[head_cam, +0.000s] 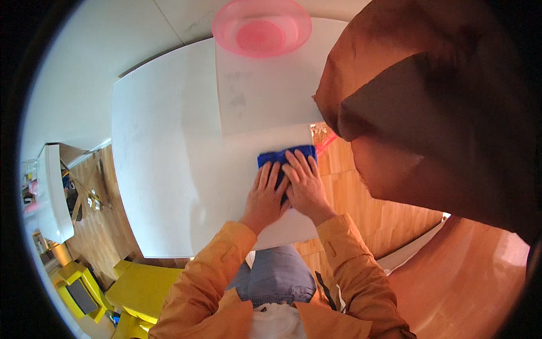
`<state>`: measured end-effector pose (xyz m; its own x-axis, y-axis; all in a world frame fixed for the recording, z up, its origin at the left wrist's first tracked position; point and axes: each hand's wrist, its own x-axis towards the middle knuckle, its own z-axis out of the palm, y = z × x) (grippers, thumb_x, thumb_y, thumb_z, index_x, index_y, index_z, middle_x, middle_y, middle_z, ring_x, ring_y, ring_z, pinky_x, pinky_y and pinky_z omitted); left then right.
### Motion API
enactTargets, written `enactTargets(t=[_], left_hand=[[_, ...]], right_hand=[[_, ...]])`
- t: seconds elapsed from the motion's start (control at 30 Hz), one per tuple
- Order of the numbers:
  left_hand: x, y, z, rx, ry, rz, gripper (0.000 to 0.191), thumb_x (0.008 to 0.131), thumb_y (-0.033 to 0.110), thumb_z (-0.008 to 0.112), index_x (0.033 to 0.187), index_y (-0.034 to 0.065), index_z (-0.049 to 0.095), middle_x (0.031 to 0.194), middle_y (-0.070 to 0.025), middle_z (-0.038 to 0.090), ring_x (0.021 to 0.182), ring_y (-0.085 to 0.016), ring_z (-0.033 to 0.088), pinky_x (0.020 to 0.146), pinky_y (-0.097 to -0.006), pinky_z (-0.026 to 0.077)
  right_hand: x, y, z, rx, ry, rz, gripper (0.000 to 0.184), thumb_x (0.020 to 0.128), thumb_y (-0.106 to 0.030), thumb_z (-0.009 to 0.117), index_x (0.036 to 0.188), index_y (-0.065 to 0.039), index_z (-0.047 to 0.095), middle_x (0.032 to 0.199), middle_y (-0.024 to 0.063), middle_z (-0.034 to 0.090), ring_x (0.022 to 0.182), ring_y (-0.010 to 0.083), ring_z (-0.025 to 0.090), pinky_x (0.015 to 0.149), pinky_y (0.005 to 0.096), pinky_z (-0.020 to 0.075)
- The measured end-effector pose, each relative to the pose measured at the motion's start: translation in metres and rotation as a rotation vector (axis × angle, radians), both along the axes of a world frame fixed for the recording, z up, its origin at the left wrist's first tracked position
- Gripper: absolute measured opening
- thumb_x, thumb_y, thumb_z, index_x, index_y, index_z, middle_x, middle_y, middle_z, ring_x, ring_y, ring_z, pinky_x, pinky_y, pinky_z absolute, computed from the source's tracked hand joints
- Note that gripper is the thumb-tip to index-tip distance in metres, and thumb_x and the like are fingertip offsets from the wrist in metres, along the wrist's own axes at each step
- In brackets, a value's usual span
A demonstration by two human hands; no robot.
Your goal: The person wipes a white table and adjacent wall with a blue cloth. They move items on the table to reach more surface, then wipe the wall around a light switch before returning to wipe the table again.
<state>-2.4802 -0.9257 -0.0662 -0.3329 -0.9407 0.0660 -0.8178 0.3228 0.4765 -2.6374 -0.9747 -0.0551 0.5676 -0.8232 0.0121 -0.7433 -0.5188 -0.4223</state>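
Observation:
A folded blue cloth (286, 156) lies on the white tabletop (161, 161), near the table's right edge. My left hand (266, 190) presses flat on the cloth's left part, fingers pointing away from me. On its right part rests my right hand (302, 182), its fingers slightly spread. The two hands touch or nearly touch at the thumbs. Both palms face down, and the cloth's lower part is mostly hidden under them. Beyond the cloth, a lighter-edged white panel (262, 97) with faint grey marks covers the far part of the table.
A pink translucent plastic basin (260, 38) stands at the far edge, near the wall. Large brown sheet material (389, 140) hangs at the right, close to the table. Yellow furniture (142, 288) stands on the wood floor at the lower left. A white cabinet or table (55, 195) is at the far left.

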Motion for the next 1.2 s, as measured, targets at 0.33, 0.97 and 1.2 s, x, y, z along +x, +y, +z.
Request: enactTargets(t=[0.33,0.97,1.2], left_hand=[[-0.013,0.095,0.003,0.067,-0.027,-0.074,0.058,0.082,0.036,0.067,0.132,0.0093,0.053,0.139,-0.0198,0.041,0.132,-0.041,0.036,0.112,-0.0524,0.031],[-0.002,0.112,0.001,0.033,0.002,-0.003,0.056,0.084,0.034,0.066,0.132,0.0094,0.052,0.141,-0.0201,0.042,0.132,-0.041,0.036,0.113,-0.0528,0.03],[0.034,0.102,0.002,0.061,0.017,0.135,0.055,0.085,0.032,0.063,0.135,0.0094,0.051,0.148,-0.0206,0.035,0.138,-0.041,0.031,0.114,-0.052,0.028]], right_hand=[[-0.022,0.116,0.002,0.08,0.083,-0.063,0.053,0.082,-0.023,0.061,0.132,-0.01,0.05,0.149,0.0127,0.039,0.141,0.0344,0.031,0.114,0.0561,0.0193],[-0.005,0.124,0.0,0.089,0.044,-0.033,0.05,0.085,-0.022,0.059,0.132,-0.009,0.048,0.148,0.0149,0.038,0.139,0.0376,0.031,0.113,0.058,0.0204],[0.042,0.098,-0.003,0.052,0.04,0.056,0.053,0.081,-0.018,0.061,0.132,-0.01,0.048,0.149,0.0134,0.038,0.141,0.0368,0.029,0.113,0.0565,0.0206]])
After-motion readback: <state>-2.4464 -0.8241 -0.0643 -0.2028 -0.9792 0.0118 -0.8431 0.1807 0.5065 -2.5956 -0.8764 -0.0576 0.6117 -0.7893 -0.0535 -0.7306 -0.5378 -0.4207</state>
